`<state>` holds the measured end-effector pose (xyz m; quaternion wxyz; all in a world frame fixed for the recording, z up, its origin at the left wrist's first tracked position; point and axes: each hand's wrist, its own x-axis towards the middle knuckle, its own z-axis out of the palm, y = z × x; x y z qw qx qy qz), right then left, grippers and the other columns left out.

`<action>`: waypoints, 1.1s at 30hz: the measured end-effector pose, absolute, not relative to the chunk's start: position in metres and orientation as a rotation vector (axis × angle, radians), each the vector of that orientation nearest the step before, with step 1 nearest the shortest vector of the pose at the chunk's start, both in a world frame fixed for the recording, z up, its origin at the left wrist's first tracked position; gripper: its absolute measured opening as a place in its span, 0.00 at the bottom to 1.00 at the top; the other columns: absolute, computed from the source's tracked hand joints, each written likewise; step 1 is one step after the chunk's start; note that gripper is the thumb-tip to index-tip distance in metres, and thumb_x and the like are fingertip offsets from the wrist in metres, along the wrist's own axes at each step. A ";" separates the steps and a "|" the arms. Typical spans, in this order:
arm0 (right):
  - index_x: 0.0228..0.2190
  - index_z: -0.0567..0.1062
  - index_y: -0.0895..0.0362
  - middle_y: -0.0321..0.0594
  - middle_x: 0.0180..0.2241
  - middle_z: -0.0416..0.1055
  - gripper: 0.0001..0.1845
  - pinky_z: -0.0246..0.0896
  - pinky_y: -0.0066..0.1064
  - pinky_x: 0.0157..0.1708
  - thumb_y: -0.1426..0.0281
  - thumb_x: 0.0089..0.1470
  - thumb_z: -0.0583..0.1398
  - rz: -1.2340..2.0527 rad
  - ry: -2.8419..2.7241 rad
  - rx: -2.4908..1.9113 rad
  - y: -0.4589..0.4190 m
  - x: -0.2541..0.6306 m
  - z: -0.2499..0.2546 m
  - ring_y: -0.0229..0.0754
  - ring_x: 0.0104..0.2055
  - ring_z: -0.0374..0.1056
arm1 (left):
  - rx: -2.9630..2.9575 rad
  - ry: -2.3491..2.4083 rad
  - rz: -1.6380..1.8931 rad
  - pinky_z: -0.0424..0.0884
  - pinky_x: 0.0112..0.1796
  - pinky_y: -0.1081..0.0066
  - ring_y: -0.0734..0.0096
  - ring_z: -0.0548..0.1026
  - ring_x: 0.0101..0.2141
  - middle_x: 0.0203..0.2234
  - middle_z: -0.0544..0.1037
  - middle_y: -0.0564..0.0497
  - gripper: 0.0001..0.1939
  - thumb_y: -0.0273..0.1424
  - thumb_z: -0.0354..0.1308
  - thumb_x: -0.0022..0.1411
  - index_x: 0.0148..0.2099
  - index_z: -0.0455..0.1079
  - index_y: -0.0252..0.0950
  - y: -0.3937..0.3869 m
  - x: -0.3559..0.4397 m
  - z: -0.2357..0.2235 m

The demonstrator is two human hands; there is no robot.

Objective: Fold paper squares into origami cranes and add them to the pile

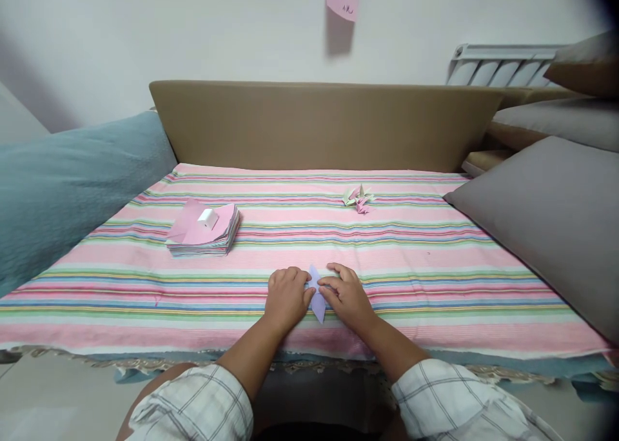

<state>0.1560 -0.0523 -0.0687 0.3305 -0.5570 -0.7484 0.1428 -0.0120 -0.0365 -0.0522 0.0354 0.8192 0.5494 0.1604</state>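
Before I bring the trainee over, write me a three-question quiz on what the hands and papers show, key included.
1. What rests on top of the paper stack?
2. Which colour is the folded paper between the left hand and the right hand: A green, B purple, C pink?
3. True or false: the right hand is touching the paper stack.

Key:
1. A small white block.
2. B.
3. False; it is at the folded paper.

Head cam, looks fwd + dn, nr striped cloth (290,235).
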 end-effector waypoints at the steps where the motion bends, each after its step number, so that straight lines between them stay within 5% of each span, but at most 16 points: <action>1: 0.37 0.77 0.50 0.44 0.51 0.61 0.11 0.53 0.42 0.50 0.65 0.53 0.56 0.359 -1.970 -1.474 -0.053 0.155 -0.069 0.48 0.52 0.56 | 2.513 1.687 0.497 0.57 0.46 0.60 0.61 0.65 0.41 0.38 0.70 0.50 0.11 0.37 0.56 0.57 0.42 0.67 0.41 -0.036 -0.012 -0.052; 14: 0.42 0.75 0.46 0.42 0.55 0.58 0.15 0.50 0.44 0.52 0.62 0.51 0.59 0.417 -2.022 -1.720 -0.045 0.155 -0.064 0.50 0.56 0.53 | 2.429 1.644 0.526 0.58 0.45 0.63 0.63 0.67 0.41 0.37 0.72 0.51 0.11 0.35 0.58 0.55 0.42 0.69 0.42 -0.033 -0.015 -0.051; 20: 0.49 0.69 0.51 0.46 0.55 0.58 0.23 0.50 0.46 0.52 0.63 0.49 0.60 0.395 -1.994 -1.715 -0.045 0.154 -0.067 0.51 0.56 0.53 | 2.310 1.678 0.599 0.60 0.43 0.64 0.63 0.68 0.40 0.35 0.73 0.51 0.12 0.34 0.62 0.51 0.39 0.68 0.39 -0.032 -0.017 -0.046; 27: 0.44 0.72 0.48 0.44 0.56 0.58 0.19 0.50 0.49 0.50 0.66 0.48 0.60 0.470 -1.989 -1.678 -0.044 0.152 -0.061 0.52 0.57 0.52 | 2.343 1.702 0.600 0.59 0.44 0.62 0.61 0.67 0.41 0.36 0.72 0.50 0.10 0.37 0.60 0.53 0.37 0.69 0.40 -0.038 -0.018 -0.045; 33: 0.42 0.71 0.50 0.39 0.40 0.73 0.17 0.54 0.43 0.49 0.69 0.47 0.59 0.675 -1.851 -1.462 -0.045 0.153 -0.054 0.46 0.47 0.64 | 2.197 1.631 0.700 0.44 0.55 0.50 0.63 0.68 0.43 0.35 0.75 0.55 0.09 0.32 0.60 0.52 0.37 0.66 0.41 -0.039 -0.018 -0.042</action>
